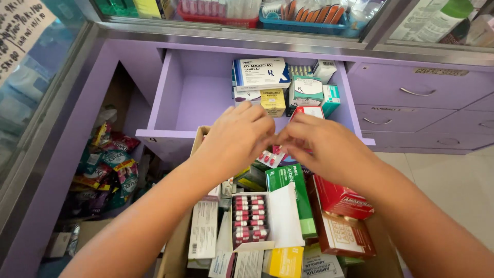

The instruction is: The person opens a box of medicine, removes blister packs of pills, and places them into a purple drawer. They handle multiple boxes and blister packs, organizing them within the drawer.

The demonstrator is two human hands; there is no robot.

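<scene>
Both hands, left hand (237,138) and right hand (323,146), meet fingertips over blister strip (268,158); grip narrow, pinching strip's top.

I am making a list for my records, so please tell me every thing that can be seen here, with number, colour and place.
open drawer: one, purple, upper middle, pulled out
medicine boxes in the drawer: several, white, blue, yellow and teal, at its right part
cardboard box: one, brown, below the drawer, full of medicine packs
green pack: one, in the cardboard box, middle
red packs: two or so, right part of the cardboard box
opened white pack of blister strips: one, red and white capsules, lower middle
yellow pack: one, bottom edge
shut drawers: at least three, purple, right
colourful sachets: many, low shelf at left
left hand: above the cardboard box, fingertips meeting the right hand
right hand: same place; what they pinch is hidden
</scene>
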